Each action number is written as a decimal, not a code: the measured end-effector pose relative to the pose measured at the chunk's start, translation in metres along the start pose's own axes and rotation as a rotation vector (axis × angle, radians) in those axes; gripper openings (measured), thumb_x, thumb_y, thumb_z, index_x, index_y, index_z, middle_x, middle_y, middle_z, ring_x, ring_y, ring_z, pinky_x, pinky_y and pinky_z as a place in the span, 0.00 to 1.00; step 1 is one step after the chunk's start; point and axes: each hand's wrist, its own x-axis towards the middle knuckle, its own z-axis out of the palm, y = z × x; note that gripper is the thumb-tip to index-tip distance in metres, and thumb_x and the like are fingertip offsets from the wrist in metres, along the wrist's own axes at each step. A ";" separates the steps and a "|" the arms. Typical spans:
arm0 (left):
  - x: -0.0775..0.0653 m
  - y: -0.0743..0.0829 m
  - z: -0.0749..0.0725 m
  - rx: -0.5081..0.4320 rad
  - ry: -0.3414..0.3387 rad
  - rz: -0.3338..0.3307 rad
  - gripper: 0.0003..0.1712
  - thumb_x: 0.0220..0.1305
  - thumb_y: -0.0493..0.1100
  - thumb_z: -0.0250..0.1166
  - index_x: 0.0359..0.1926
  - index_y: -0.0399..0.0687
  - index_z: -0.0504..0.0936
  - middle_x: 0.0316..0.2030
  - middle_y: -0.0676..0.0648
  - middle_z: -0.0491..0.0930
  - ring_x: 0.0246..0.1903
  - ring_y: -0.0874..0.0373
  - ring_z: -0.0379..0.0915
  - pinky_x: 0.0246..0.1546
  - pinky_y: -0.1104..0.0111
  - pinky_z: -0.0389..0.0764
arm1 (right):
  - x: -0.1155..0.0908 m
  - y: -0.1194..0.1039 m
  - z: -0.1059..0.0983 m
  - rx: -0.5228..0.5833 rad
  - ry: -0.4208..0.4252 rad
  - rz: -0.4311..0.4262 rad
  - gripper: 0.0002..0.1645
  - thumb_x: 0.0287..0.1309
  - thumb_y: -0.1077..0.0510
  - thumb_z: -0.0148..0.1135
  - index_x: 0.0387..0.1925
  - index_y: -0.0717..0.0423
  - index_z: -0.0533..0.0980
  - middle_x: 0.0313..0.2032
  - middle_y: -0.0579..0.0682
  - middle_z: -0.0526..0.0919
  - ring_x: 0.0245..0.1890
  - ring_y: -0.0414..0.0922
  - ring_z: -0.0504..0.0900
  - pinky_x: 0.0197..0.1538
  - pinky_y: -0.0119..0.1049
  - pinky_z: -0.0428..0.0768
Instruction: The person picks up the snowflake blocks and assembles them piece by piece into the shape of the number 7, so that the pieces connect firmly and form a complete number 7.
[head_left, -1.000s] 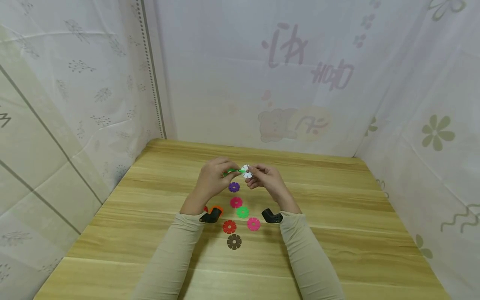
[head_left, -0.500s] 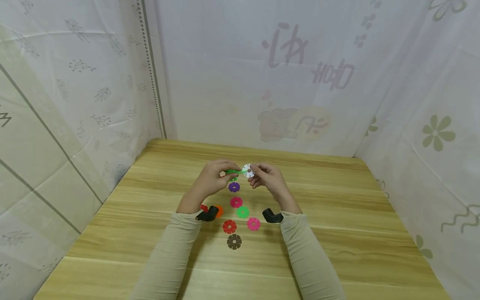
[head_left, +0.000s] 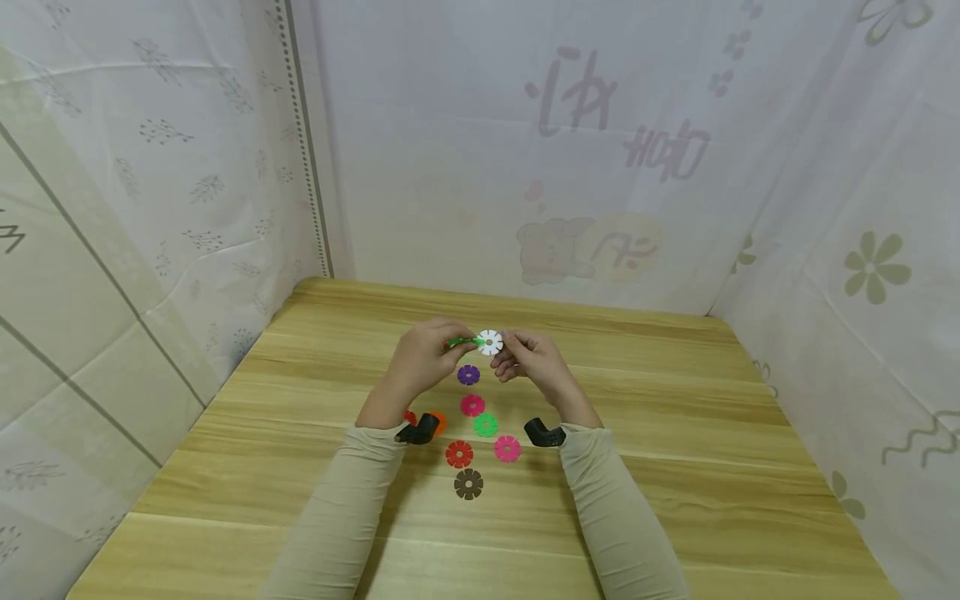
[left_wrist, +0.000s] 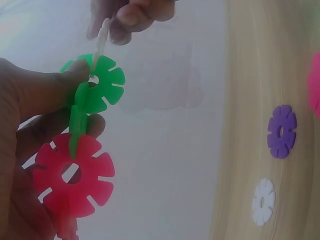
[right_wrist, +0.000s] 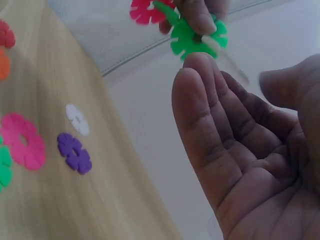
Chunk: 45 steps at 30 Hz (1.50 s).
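Note:
My left hand (head_left: 427,354) pinches a green notched disc (left_wrist: 106,82) between thumb and fingers. That disc belongs to a chain: an edge-on green disc (left_wrist: 77,122) joins it to a red-pink disc (left_wrist: 95,177), with more red below. At the chain's other end a white notched disc (head_left: 491,333) is slotted into the green one. My right hand (head_left: 536,358) is beside the white disc. In the right wrist view its fingers (right_wrist: 200,135) are fairly straight, and the thumb stands apart from the white disc, seen there edge-on. Whether a fingertip touches it, I cannot tell.
On the wooden table (head_left: 675,500) lie loose discs: purple (head_left: 468,375), pink (head_left: 507,449), green (head_left: 486,425), red (head_left: 459,454), brown (head_left: 468,484) and several others. A loose white disc (left_wrist: 263,202) lies near the purple one. Fabric walls (head_left: 450,150) surround the table.
The white disc has shifted slightly left, away from the right hand. The right thumb, which overlapped the disc before, has come off it. The left hand still holds the chain.

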 end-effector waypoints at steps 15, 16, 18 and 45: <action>-0.002 -0.005 -0.006 0.055 -0.033 -0.091 0.05 0.61 0.43 0.74 0.37 0.48 0.89 0.38 0.51 0.87 0.32 0.58 0.81 0.30 0.64 0.80 | 0.005 0.038 0.024 -0.756 -0.263 0.078 0.27 0.55 0.47 0.75 0.50 0.61 0.81 0.44 0.50 0.85 0.43 0.44 0.82 0.51 0.40 0.81; -0.002 -0.005 -0.006 0.060 -0.032 -0.088 0.05 0.61 0.43 0.74 0.37 0.49 0.89 0.38 0.51 0.87 0.32 0.58 0.81 0.30 0.64 0.80 | 0.005 0.039 0.027 -0.778 -0.264 0.065 0.27 0.55 0.47 0.76 0.49 0.61 0.81 0.43 0.49 0.85 0.42 0.43 0.81 0.50 0.40 0.81; -0.001 -0.005 -0.005 0.070 -0.034 -0.088 0.04 0.60 0.43 0.75 0.36 0.49 0.89 0.37 0.51 0.87 0.31 0.58 0.80 0.30 0.64 0.79 | 0.006 0.042 0.031 -0.810 -0.259 0.040 0.24 0.55 0.49 0.76 0.46 0.60 0.81 0.40 0.49 0.85 0.39 0.43 0.81 0.47 0.38 0.81; -0.001 -0.008 -0.005 0.067 -0.035 -0.113 0.07 0.60 0.46 0.74 0.40 0.54 0.90 0.38 0.53 0.88 0.38 0.54 0.80 0.34 0.61 0.79 | -0.001 0.010 -0.013 -0.312 0.080 -0.103 0.08 0.70 0.55 0.63 0.45 0.52 0.82 0.40 0.58 0.87 0.44 0.66 0.83 0.45 0.63 0.81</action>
